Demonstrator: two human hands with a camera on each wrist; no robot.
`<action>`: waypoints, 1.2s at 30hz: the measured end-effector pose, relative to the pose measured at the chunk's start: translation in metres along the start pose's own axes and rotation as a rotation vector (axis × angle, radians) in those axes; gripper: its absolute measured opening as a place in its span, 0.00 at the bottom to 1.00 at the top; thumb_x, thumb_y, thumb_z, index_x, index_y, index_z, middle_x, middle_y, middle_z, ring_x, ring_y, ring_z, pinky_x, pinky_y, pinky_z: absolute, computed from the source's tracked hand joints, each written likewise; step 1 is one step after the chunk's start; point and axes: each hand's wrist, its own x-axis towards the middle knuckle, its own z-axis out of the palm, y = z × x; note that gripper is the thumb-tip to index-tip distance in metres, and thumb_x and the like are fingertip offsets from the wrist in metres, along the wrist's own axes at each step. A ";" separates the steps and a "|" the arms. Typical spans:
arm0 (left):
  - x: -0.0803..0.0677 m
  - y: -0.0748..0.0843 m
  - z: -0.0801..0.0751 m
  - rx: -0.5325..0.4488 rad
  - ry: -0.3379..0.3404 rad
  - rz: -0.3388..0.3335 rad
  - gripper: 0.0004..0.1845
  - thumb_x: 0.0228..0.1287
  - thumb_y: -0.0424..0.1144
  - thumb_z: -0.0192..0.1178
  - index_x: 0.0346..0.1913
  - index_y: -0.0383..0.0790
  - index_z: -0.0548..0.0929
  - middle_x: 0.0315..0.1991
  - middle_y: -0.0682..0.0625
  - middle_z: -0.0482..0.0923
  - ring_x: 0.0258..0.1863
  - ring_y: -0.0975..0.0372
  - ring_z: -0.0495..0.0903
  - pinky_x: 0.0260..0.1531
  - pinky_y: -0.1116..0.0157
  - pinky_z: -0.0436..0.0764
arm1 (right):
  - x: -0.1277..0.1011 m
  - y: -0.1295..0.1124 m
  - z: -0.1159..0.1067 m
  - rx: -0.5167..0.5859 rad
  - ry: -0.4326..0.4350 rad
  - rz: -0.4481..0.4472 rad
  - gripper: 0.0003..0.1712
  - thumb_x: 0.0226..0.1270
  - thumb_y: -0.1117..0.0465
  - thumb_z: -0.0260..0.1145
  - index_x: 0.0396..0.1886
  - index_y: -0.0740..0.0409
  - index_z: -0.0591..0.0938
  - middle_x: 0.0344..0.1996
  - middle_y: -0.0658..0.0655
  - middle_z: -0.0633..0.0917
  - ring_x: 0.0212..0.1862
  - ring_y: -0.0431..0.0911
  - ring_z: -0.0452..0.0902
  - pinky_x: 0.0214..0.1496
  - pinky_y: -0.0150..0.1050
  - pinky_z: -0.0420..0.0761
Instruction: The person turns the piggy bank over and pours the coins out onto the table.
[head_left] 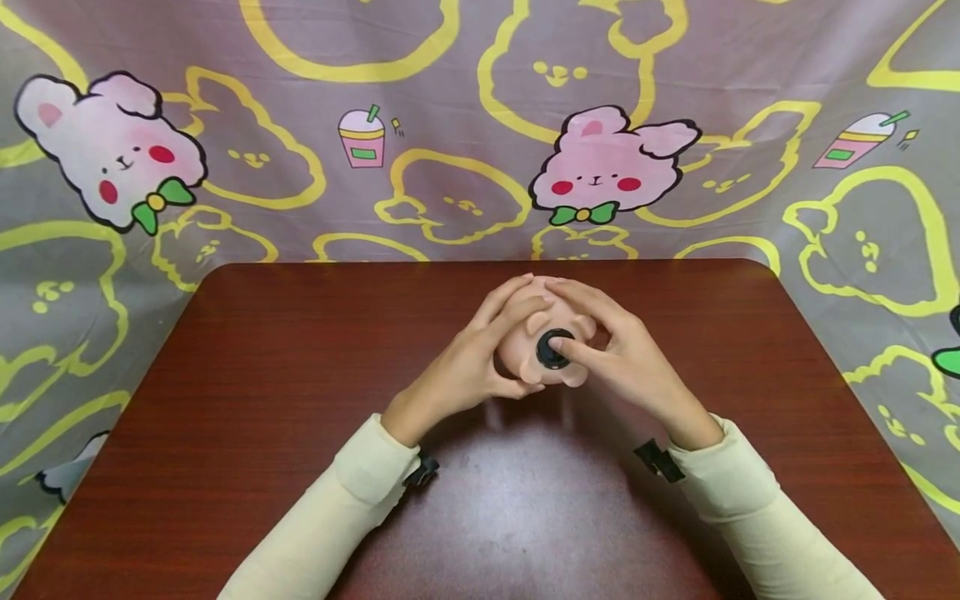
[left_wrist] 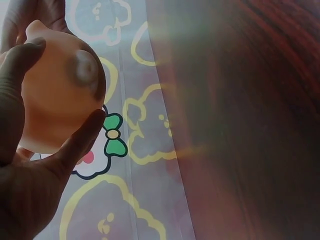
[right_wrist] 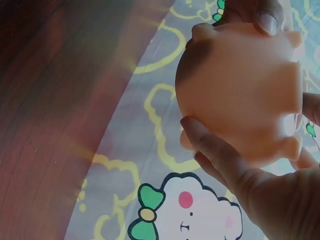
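Observation:
A pale pink piggy bank (head_left: 517, 346) is held up above the table between both hands. Its underside, with stubby feet around a round black plug (head_left: 546, 355), faces the head camera. My left hand (head_left: 461, 362) grips the bank from the left, fingers over the far side and thumb near its lower edge. From the right, my right hand (head_left: 633, 358) holds it, with the thumb pressing on the black plug. In the left wrist view the smooth round body (left_wrist: 57, 90) shows a bump on its side. The right wrist view shows the bank (right_wrist: 240, 90) side-on, its plug hidden.
The dark reddish-brown table (head_left: 300, 358) has rounded far corners. Behind it and along both sides hangs a grey-pink cloth (head_left: 450, 108) printed with cartoon animals and yellow outlines. Black straps (head_left: 422, 471) sit at the cuffs of the cream sleeves (head_left: 315, 517).

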 end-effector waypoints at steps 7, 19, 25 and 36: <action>-0.001 0.001 0.000 0.015 0.015 -0.036 0.53 0.50 0.39 0.84 0.78 0.56 0.66 0.84 0.52 0.50 0.80 0.57 0.60 0.67 0.55 0.79 | -0.002 -0.002 0.004 -0.042 0.038 -0.007 0.37 0.68 0.65 0.74 0.75 0.44 0.76 0.73 0.50 0.75 0.64 0.39 0.72 0.44 0.26 0.80; -0.004 -0.002 0.001 -0.036 0.070 -0.119 0.53 0.48 0.40 0.85 0.77 0.53 0.66 0.82 0.45 0.54 0.77 0.53 0.66 0.66 0.54 0.80 | -0.006 -0.002 0.010 -0.157 0.170 -0.193 0.30 0.61 0.72 0.76 0.64 0.59 0.84 0.66 0.62 0.81 0.66 0.53 0.78 0.67 0.22 0.71; -0.005 -0.003 0.000 -0.049 0.077 -0.152 0.53 0.48 0.39 0.84 0.77 0.54 0.66 0.83 0.49 0.52 0.76 0.54 0.66 0.65 0.55 0.80 | -0.010 -0.007 0.013 -0.270 0.219 -0.333 0.25 0.60 0.71 0.76 0.59 0.63 0.86 0.61 0.66 0.82 0.63 0.60 0.77 0.72 0.26 0.67; -0.006 -0.003 0.002 -0.050 0.092 -0.149 0.53 0.47 0.40 0.85 0.77 0.52 0.67 0.82 0.47 0.54 0.79 0.54 0.63 0.68 0.54 0.78 | -0.012 -0.010 0.024 -0.400 0.324 -0.511 0.18 0.59 0.71 0.73 0.51 0.64 0.88 0.49 0.66 0.86 0.49 0.62 0.76 0.55 0.48 0.74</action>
